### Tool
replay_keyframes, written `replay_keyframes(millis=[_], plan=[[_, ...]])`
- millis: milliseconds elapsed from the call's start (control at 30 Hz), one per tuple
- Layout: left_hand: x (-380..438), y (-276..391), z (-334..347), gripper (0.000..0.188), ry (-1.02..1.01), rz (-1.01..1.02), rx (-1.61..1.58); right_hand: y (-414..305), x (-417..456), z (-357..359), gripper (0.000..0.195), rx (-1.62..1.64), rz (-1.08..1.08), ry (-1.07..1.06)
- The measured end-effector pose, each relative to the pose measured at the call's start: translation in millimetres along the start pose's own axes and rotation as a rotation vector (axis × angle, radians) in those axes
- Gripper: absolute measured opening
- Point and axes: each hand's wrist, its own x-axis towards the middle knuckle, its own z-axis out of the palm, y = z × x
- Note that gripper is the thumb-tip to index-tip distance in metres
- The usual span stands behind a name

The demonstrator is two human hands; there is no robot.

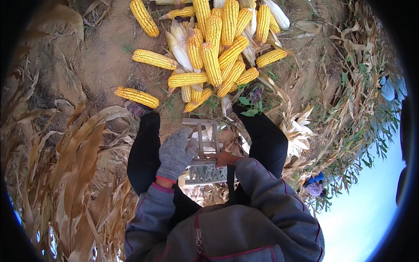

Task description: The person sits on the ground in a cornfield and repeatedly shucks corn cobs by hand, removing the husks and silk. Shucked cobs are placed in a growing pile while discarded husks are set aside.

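My left hand (176, 152), in a grey knitted glove, is by the left side of a small wooden stool (204, 121) between my legs. My bare right hand (224, 159) grips the stool's frame at its right, near the woven seat (208, 174). Beyond the stool lies a heap of husked yellow corn cobs (211, 62), with pale husks (180, 44) among them. One cob (136, 97) lies apart beside my left shoe (137, 109). Whether my gloved fingers hold the stool is not plain.
Dry corn stalks and leaves (75, 147) stand close on the left. Loose husks (298, 131) lie to the right of my right leg. Further right are more stalks (353, 124) and a person in blue and purple clothing (314, 185). Bare soil (101, 55) shows left of the heap.
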Motion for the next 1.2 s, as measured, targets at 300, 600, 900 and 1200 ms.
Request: replay_keyframes(millis=[300,600,900,1200], plan=[[28.0,20.0,-11.7,0.037,0.133,0.246,0.106,52.8,59.0,14.7,0.076,-0.053,-0.169,-0.038],[-1.3,34.5,2.0,0.035,0.425,0.485,0.223,64.6,90.7,9.0,0.074,-0.237,-0.173,0.063],[-11.7,19.8,32.5,0.033,0.38,0.366,0.312,61.8,63.8,-1.9,0.071,-0.434,-0.16,0.248],[-87.9,28.8,17.6,0.024,0.34,0.496,-0.297,38.9,41.8,3.7,0.068,-0.58,-0.216,0.339]])
